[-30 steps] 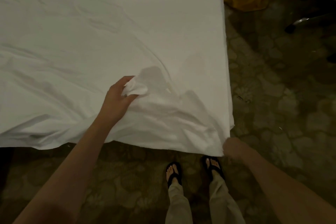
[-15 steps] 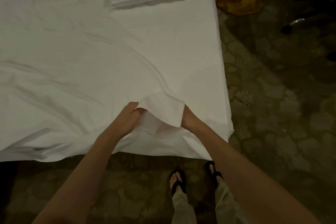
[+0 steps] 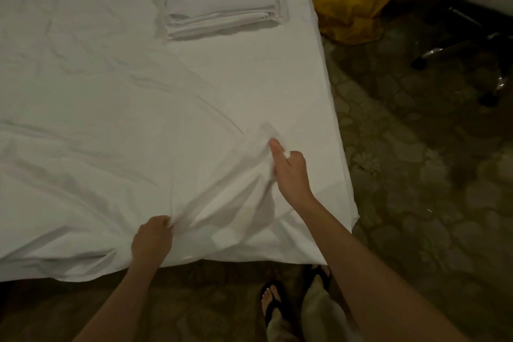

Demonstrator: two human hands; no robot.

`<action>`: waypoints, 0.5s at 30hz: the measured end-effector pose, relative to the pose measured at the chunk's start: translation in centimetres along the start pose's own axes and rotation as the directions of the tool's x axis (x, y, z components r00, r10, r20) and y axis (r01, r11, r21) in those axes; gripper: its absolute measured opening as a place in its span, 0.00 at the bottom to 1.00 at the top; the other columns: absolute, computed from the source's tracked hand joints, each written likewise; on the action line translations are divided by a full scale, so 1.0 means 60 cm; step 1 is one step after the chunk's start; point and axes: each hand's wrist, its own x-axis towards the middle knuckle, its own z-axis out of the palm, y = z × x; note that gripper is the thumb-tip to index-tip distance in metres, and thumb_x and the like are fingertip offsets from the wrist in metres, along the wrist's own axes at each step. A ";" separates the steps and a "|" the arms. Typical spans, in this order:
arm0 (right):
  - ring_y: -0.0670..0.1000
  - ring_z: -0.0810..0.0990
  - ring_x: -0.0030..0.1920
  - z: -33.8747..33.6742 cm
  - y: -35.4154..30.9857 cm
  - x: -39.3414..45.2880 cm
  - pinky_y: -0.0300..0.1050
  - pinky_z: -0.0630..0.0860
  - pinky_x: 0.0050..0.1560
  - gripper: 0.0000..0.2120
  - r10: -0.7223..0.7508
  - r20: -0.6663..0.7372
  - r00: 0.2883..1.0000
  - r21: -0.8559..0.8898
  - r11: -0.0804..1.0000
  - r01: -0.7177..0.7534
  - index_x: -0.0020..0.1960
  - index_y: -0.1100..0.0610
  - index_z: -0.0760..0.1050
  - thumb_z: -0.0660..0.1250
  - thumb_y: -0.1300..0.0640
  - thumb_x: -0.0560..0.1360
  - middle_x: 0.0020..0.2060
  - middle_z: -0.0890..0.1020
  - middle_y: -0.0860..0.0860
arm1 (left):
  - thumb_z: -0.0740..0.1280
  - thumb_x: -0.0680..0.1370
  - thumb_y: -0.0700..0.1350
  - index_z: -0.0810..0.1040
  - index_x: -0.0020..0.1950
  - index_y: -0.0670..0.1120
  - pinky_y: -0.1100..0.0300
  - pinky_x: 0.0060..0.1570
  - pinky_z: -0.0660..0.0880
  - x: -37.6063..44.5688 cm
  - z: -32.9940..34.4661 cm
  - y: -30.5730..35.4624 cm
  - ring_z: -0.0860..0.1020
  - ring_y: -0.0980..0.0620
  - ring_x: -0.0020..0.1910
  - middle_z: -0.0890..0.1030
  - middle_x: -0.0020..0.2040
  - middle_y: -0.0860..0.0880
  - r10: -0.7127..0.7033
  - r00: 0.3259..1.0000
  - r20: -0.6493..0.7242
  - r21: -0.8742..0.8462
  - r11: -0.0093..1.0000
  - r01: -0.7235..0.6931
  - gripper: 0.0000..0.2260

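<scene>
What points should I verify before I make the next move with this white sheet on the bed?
1. Grip of the left hand on the sheet at the bed's near edge: ok, curled round a bunch of it.
2. Grip of the right hand on the raised fold: ok, pinched.
3. Flatness of the sheet between both hands: not ok, bunched and creased.
4. Distance of the folded linen stack from the hands: ok, it lies well apart.
5. Sheet's corner tucked underneath: cannot tell.
</scene>
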 end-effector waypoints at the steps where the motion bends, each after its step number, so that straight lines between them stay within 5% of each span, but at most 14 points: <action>1: 0.48 0.69 0.27 -0.005 0.002 0.010 0.45 0.67 0.34 0.25 -0.001 -0.017 1.000 -0.019 1.000 0.000 0.28 0.58 0.65 0.60 0.45 0.79 0.23 0.68 0.49 | 0.57 0.81 0.39 0.79 0.59 0.42 0.50 0.56 0.72 0.005 -0.001 -0.017 0.77 0.40 0.54 0.79 0.58 0.41 -0.040 0.999 -0.013 -0.005 0.999 0.040 0.13; 6: 0.47 0.70 0.27 -0.022 0.012 0.067 0.41 0.67 0.32 0.26 0.016 -0.005 1.000 -0.119 0.993 -0.016 0.27 0.56 0.66 0.59 0.44 0.80 0.25 0.70 0.49 | 0.55 0.83 0.43 0.80 0.61 0.40 0.46 0.54 0.72 0.036 -0.033 -0.033 0.77 0.34 0.53 0.80 0.55 0.35 -0.137 0.968 -0.210 -0.102 0.988 0.118 0.16; 9: 0.46 0.70 0.27 -0.040 0.021 0.105 0.39 0.66 0.31 0.25 0.010 -0.016 1.000 -0.124 0.992 -0.012 0.27 0.55 0.66 0.60 0.45 0.79 0.25 0.71 0.48 | 0.57 0.80 0.50 0.81 0.58 0.38 0.44 0.53 0.72 0.086 -0.083 -0.006 0.77 0.30 0.52 0.80 0.53 0.32 -0.102 0.926 -0.363 -0.140 0.989 0.054 0.20; 15: 0.46 0.67 0.31 -0.075 0.037 0.178 0.42 0.65 0.34 0.19 -0.083 -0.045 0.996 -0.041 0.996 0.081 0.34 0.59 0.67 0.62 0.51 0.80 0.29 0.69 0.51 | 0.62 0.81 0.50 0.82 0.55 0.39 0.44 0.52 0.72 0.174 -0.150 0.067 0.78 0.32 0.51 0.82 0.49 0.33 -0.007 0.903 -0.431 -0.183 0.980 -0.079 0.16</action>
